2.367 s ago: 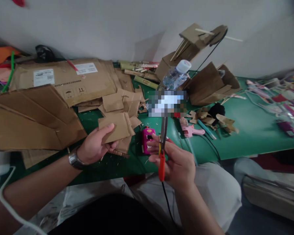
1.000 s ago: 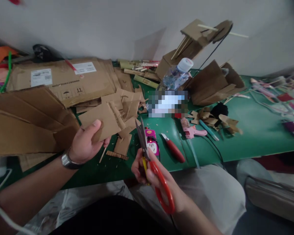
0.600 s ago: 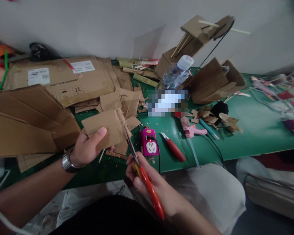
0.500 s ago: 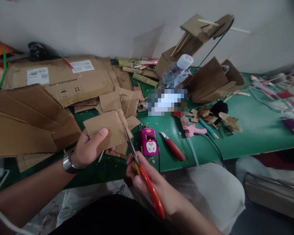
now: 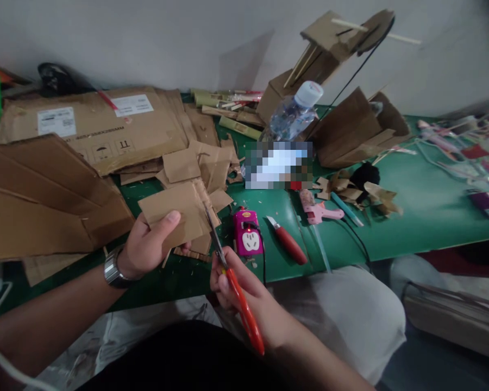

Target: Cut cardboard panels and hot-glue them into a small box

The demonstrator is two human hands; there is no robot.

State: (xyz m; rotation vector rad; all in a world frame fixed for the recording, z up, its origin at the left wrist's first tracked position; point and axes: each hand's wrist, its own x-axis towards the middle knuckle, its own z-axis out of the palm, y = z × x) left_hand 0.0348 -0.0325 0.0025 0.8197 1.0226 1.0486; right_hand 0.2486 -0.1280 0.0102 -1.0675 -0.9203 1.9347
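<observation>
My left hand [image 5: 152, 244] is closed on a small tan piece of cardboard [image 5: 173, 203], thumb on top and the other fingers mostly hidden below. A rough, torn strip runs along the cardboard's right edge. My right hand [image 5: 236, 285] grips scissors with red-orange handles [image 5: 246, 312]. Their blades [image 5: 213, 231] point up and left and meet the cardboard's right edge. Beneath and behind it lie loose cardboard scraps [image 5: 181, 164]. Just right of the blades sits a magenta power socket [image 5: 248, 234] with a lit red light.
A red-handled knife [image 5: 289, 244] and a pink glue gun [image 5: 320, 209] lie on the green table [image 5: 411, 217]. A flattened carton [image 5: 146, 133] and a folded cardboard sheet [image 5: 44, 201] fill the left. Behind stand a plastic bottle [image 5: 293, 117] and a cardboard structure [image 5: 326, 41] with sticks.
The scissor handles have swung slightly left and closer together, the blades remaining at the cardboard's right edge. My left hand still holds the cardboard. The whole view has shifted slightly.
</observation>
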